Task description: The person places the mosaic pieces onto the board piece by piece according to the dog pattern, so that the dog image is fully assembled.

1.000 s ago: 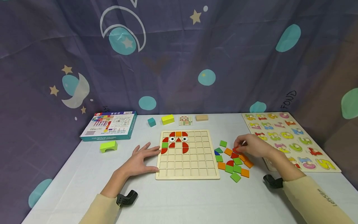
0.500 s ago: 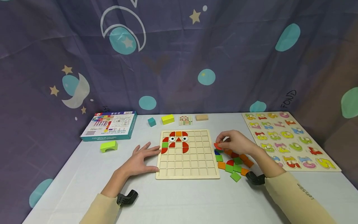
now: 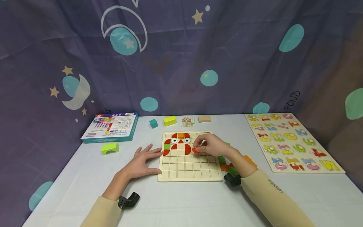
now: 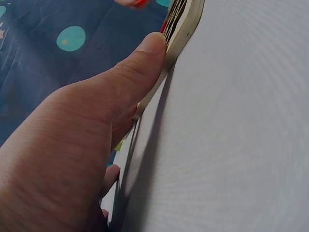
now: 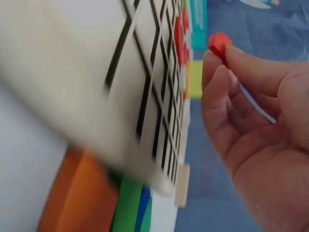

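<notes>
A wooden grid board [image 3: 188,173] lies in the middle of the table, with red, orange, green and eye-printed tiles set in its upper left squares. My right hand [image 3: 211,145] is over the board, pinching a red tile [image 5: 219,42] between thumb and fingertips; in the right wrist view the tile is held off the grid. My left hand [image 3: 144,162] rests at the board's left edge, fingers spread, with the thumb [image 4: 152,46] touching the rim in the left wrist view. Loose tiles, among them an orange one [image 3: 224,167], lie right of the board, partly hidden under my right forearm.
A number puzzle board [image 3: 295,146] lies at the right. At the back stand a teal cube [image 3: 153,123], a yellow block [image 3: 169,120], a pattern card [image 3: 188,122] and a plain wooden block [image 3: 204,119]. A flat box [image 3: 110,127] and a green arch block [image 3: 110,148] sit left.
My right hand has carried the red tile leftward from the loose pile to above the board, right of the red pieces. The left hand has stayed in place.
</notes>
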`<state>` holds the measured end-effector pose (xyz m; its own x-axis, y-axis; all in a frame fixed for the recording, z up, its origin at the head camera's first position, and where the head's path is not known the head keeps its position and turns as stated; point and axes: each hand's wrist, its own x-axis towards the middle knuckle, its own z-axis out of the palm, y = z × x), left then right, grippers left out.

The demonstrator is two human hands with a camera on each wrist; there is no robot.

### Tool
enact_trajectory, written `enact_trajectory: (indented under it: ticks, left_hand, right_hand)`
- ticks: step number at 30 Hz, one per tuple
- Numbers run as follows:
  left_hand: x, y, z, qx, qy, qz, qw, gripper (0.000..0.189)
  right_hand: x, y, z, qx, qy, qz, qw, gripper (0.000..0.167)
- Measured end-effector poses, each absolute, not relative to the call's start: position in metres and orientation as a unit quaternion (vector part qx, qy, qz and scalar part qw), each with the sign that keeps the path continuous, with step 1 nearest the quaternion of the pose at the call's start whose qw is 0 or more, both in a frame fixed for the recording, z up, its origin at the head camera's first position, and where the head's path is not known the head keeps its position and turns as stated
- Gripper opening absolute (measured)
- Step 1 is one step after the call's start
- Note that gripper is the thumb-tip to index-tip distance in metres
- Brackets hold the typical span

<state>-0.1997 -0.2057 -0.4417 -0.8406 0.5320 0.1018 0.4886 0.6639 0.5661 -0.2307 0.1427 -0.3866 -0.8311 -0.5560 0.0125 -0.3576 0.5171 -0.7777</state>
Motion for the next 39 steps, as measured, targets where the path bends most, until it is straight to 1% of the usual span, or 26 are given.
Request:
enact_trajectory:
  ticks: [5, 10, 15, 20, 30, 39]
  left_hand:
    - [-0.199, -0.206, -0.442, 0.280, 0.912, 0.297, 0.037, 0.079]
    - [-0.199, -0.206, -0.440, 0.285, 0.909, 0.303, 0.034, 0.078]
    - [-0.199, -0.207, -0.440, 0.286, 0.909, 0.300, 0.035, 0.078]
    - [-0.199, -0.207, -0.440, 0.283, 0.910, 0.300, 0.039, 0.078]
    - [-0.199, -0.206, -0.440, 0.289, 0.909, 0.300, 0.031, 0.076]
    - [-0.199, -0.207, -0.439, 0.287, 0.909, 0.300, 0.034, 0.077]
  right_hand:
    - [-0.233, 0.119, -0.386, -0.273, 0.859, -0.412, 0.131, 0.006]
    - [-0.237, 0.099, -0.388, -0.283, 0.862, -0.401, 0.129, 0.004]
    - [-0.240, 0.083, -0.391, -0.289, 0.861, -0.397, 0.132, 0.006]
    - [-0.244, 0.071, -0.392, -0.296, 0.864, -0.386, 0.130, 0.005]
    - [-0.248, 0.053, -0.396, -0.287, 0.886, -0.344, 0.118, 0.008]
    - [-0.246, 0.051, -0.397, -0.275, 0.896, -0.328, 0.114, 0.005]
